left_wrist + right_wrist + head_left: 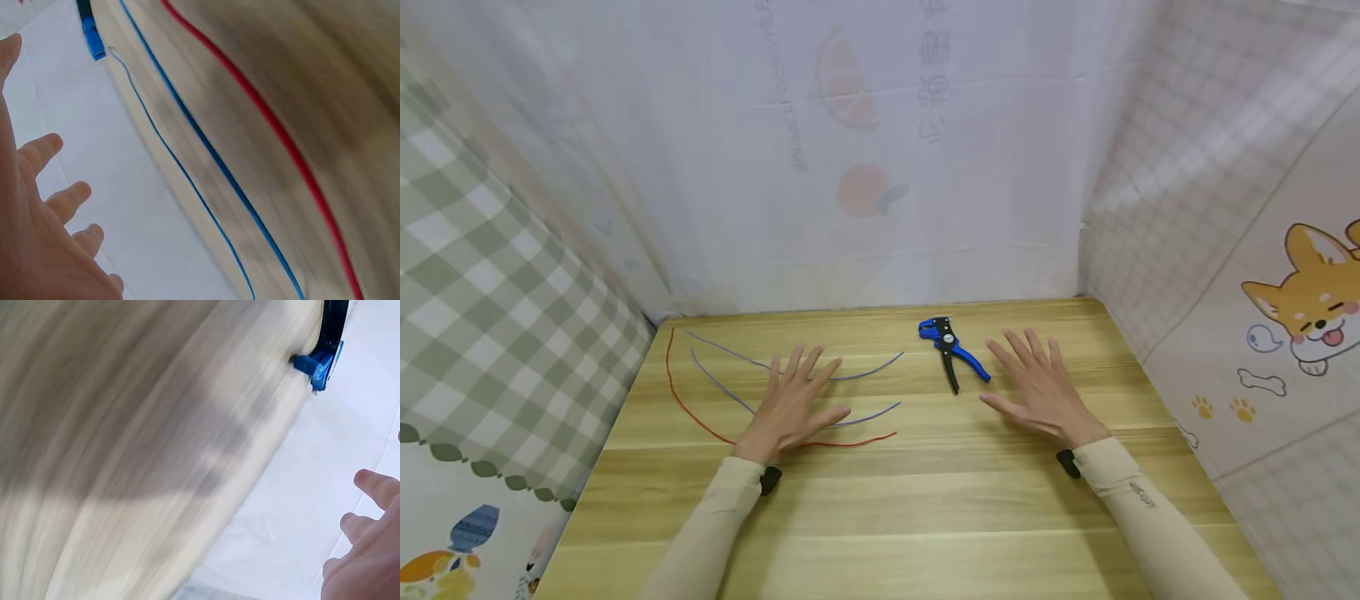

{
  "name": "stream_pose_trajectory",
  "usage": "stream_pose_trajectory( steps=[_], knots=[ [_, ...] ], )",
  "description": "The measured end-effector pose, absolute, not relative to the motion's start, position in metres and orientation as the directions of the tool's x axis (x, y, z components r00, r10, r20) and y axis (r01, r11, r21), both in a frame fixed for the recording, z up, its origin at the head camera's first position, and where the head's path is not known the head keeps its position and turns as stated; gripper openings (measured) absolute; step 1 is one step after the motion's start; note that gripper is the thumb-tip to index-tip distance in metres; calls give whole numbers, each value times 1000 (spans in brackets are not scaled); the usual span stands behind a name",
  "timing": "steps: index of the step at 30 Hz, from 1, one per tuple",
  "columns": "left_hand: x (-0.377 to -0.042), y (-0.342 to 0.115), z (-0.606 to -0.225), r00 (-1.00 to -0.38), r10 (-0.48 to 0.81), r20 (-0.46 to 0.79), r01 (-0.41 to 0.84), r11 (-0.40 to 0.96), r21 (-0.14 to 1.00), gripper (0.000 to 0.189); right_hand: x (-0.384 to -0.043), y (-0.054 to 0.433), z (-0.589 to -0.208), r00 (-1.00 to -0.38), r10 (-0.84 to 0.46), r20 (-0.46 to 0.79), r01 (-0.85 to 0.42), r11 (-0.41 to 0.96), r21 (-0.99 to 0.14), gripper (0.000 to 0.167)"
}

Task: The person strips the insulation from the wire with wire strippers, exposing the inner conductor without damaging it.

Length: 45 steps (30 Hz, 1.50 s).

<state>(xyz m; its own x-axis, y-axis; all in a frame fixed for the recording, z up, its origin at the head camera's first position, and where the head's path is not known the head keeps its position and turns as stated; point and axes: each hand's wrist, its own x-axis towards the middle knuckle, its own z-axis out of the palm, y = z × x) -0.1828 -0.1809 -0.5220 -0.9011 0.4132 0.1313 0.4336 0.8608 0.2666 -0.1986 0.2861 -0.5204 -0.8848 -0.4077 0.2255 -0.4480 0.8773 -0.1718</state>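
Observation:
My left hand (792,408), fingers spread, is held above the wires and hides their middle parts in the head view. Beneath it run two thin blue wires, the far blue wire (871,370) and the near blue wire (721,382), plus a red wire (679,398) that curves along the left. All three appear in the left wrist view, with the red wire (275,122) nearest the camera. A blue and black wire stripper (948,338) lies between the hands, its handles splayed. My right hand (1041,390), also spread and holding nothing, is just right of those handles.
The wood-grain table (925,508) meets a white printed curtain (715,208) at its back edge. A green checked cloth (490,242) hangs on the left, and a curtain with a cartoon dog (1326,312) hangs on the right.

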Motion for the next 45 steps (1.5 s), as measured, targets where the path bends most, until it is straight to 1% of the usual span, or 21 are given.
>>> stream_pose_trajectory(
  steps=[5,10,17,22,27,30,36,38,42,45],
  knots=[
    [-189,-169,-521,-906,402,133,424,860,285,88,-205,272,-523,-890,-412,197,-445,879,-171,102],
    [-194,-160,-521,-906,404,127,424,853,306,90,-209,260,-524,-895,-411,172,-439,880,-181,103],
    [-203,-150,-522,-908,402,114,416,846,332,89,-216,248,-524,-912,-384,142,-409,879,-246,109],
    [-212,-146,-524,-905,407,125,421,818,392,88,-224,241,-527,-927,-360,109,-376,883,-282,112],
    [-221,-147,-537,-889,421,180,453,751,481,86,-230,237,-530,-925,-364,109,-379,869,-317,110],
    [-225,-148,-543,-887,424,182,452,723,523,85,-231,235,-532,-920,-373,119,-390,858,-334,108],
    [-225,-142,-538,-898,426,110,415,738,532,77,-234,232,-535,-934,-345,90,-349,837,-422,106],
    [-227,-141,-539,-894,434,115,422,724,546,73,-235,229,-536,-939,-337,72,-333,834,-440,106],
    [-236,-143,-558,-881,442,167,455,698,553,68,-236,225,-538,-941,-334,56,-323,837,-442,104],
    [-236,-141,-561,-900,415,136,411,702,581,66,-235,223,-540,-945,-326,39,-311,849,-428,105]
  ],
)
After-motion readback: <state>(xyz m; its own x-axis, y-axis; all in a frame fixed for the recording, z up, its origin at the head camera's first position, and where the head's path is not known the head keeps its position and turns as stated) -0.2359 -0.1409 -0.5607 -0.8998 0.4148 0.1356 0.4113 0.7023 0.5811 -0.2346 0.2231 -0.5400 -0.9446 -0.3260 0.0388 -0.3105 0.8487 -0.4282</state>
